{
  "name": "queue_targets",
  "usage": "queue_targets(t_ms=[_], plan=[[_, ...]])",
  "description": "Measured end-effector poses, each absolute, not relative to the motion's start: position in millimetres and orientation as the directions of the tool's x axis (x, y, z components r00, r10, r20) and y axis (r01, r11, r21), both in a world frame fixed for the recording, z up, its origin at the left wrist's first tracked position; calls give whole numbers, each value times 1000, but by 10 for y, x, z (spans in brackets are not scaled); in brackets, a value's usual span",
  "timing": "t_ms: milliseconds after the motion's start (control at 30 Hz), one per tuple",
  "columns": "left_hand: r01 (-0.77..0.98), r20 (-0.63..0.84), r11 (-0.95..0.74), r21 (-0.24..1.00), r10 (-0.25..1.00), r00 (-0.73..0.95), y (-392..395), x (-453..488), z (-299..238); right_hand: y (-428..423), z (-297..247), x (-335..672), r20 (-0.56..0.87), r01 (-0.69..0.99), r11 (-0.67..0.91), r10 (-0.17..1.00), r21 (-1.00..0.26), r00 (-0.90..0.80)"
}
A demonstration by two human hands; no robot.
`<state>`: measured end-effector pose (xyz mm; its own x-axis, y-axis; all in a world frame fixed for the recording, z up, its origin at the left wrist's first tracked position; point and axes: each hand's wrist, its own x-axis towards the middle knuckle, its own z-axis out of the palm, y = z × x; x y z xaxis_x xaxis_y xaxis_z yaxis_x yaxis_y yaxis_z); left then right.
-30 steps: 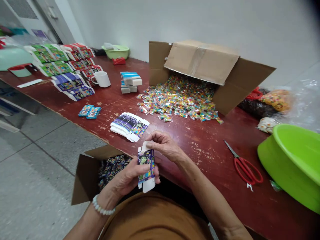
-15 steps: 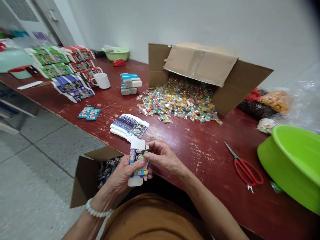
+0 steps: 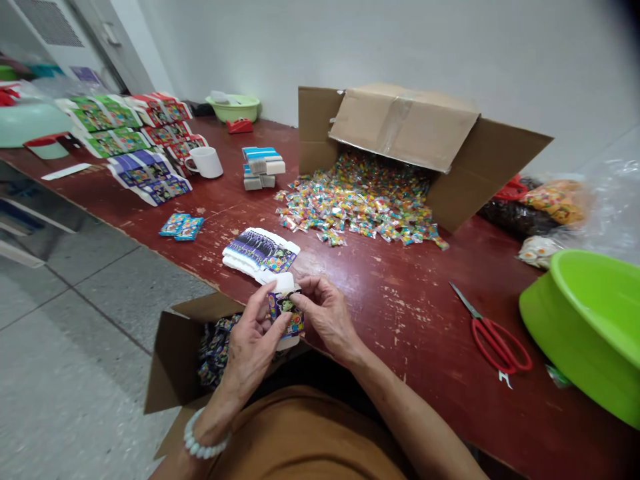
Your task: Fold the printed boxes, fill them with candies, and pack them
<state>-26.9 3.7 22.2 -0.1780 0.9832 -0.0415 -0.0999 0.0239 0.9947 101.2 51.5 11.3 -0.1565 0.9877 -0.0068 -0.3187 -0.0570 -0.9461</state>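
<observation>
Both hands hold a small purple printed carton (image 3: 285,312) upright over the red table's near edge. My left hand (image 3: 253,347) wraps its left side, fingers up at the white top flap. My right hand (image 3: 325,315) pinches the carton's top right. Just beyond lies a fanned stack of flat purple cartons (image 3: 261,252). Below my left hand stands an open cardboard box (image 3: 173,353) with finished purple packs inside.
A tipped cardboard box (image 3: 410,133) spills a heap of wrapped candies (image 3: 357,203). Red scissors (image 3: 493,337) and a green basin (image 3: 590,320) sit at the right. Stacks of flat cartons (image 3: 135,137), a white mug (image 3: 206,161) and small blue packs (image 3: 181,225) lie left.
The carton has risen toward the table edge and turned more upright. My left fingers have come up onto its top flap, and both hands now close around it.
</observation>
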Motion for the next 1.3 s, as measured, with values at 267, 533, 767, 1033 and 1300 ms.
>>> queue_targets(t_ms=[267, 533, 767, 1033, 1300], plan=[[-168, -192, 181, 969, 980, -54, 78, -392, 279, 656, 101, 1172, -96, -243, -180, 942, -953, -321], [-208, -173, 152, 966, 981, -88, 58, -382, 250, 655, 79, 1219, 34, -133, -19, 921, -991, -388], [-406, -462, 491, 771, 870, 173, 21, -348, 224, 565, 72, 1171, 84, -88, 51, 899, -995, -430], [-255, -401, 407, 877, 913, 77, 63, -357, 152, 663, 243, 1100, -144, -254, -312, 844, -916, -517], [-216, -334, 334, 917, 942, 40, 77, -388, 141, 692, 216, 1232, 74, -58, 50, 792, -997, -606]])
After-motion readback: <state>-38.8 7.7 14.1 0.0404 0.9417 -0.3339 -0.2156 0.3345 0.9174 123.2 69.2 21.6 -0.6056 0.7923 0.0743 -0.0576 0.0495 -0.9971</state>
